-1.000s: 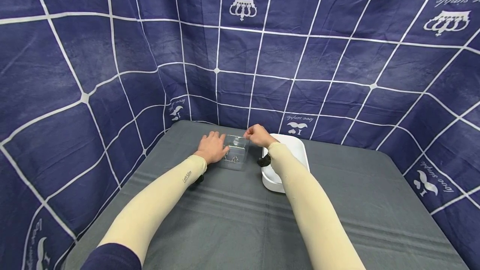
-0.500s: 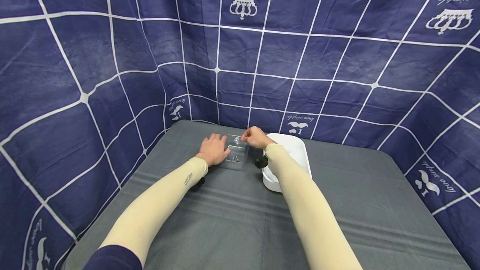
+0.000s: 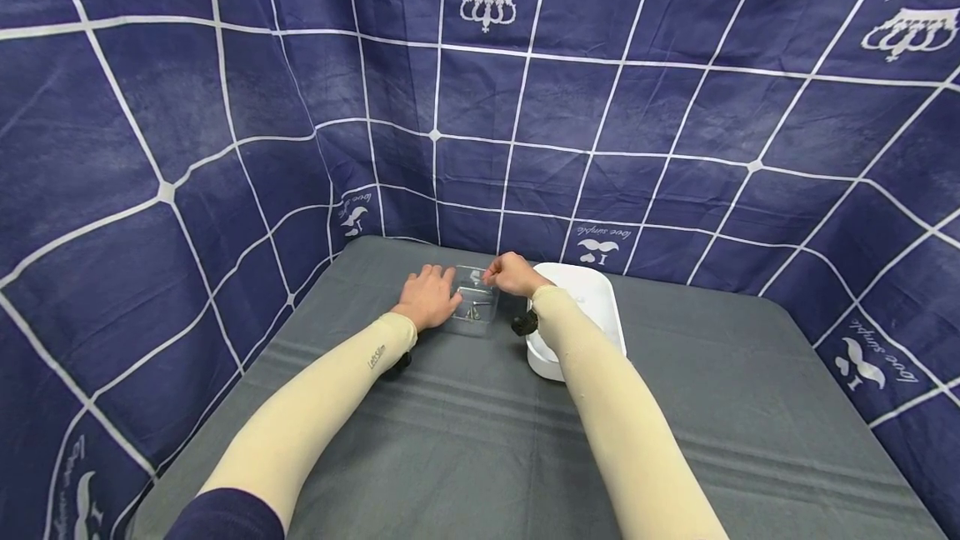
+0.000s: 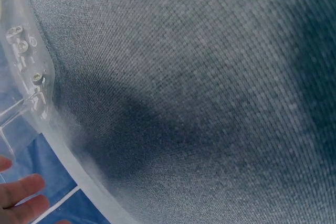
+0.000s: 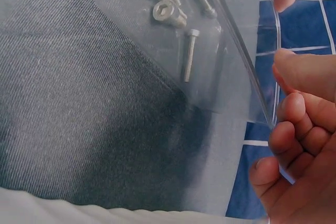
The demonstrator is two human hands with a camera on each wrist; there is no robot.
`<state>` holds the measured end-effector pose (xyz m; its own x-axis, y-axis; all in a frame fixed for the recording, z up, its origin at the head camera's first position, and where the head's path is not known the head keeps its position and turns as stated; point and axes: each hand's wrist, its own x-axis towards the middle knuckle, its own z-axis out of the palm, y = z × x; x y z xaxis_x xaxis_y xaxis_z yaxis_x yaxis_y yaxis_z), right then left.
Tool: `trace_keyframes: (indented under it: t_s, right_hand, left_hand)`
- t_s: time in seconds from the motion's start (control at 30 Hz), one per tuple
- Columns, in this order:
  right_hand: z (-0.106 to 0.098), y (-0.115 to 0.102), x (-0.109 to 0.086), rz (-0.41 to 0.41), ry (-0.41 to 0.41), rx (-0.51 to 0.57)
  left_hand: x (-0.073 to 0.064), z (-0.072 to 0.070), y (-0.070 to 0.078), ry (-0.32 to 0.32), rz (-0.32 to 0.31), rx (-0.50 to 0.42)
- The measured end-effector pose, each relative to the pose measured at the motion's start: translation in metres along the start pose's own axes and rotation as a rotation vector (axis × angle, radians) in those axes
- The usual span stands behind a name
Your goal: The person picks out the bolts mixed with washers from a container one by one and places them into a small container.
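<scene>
A clear plastic box (image 3: 474, 328) with divided compartments stands near the back of the table. Several silver socket-head bolts (image 5: 169, 12) lie in its near compartment, one long bolt (image 5: 190, 56) apart from the others. Something small and pale shows in the far compartment. My left hand (image 3: 429, 297) rests at the box's left side, fingers extended and thumb toward the rim. At the far right rim is my right hand (image 3: 514, 275), its fingers curled with thumb and forefinger drawn together. Whether these fingertips pinch anything, I cannot tell.
A white tray (image 3: 546, 367) stands just right of the box, partly under the right forearm. Dark grey cloth (image 3: 480, 440) covers the table. A blue curtain (image 3: 645, 115) with white lines hangs around the back and sides.
My right hand has shifted slightly left and nearer, its fingertips now further over the box's far compartment. My left hand has kept its place at the box's left side.
</scene>
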<state>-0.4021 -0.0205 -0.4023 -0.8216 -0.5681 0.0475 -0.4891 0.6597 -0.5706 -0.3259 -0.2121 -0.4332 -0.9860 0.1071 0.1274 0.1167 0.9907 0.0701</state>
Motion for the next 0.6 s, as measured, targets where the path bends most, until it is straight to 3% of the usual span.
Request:
trace_keyframes:
  t_s: [0.6]
  right_hand:
    - [-0.016, 0.01, -0.008, 0.01, 0.037, 0.021]
  left_hand:
    - [0.003, -0.002, -0.001, -0.008, 0.025, 0.013]
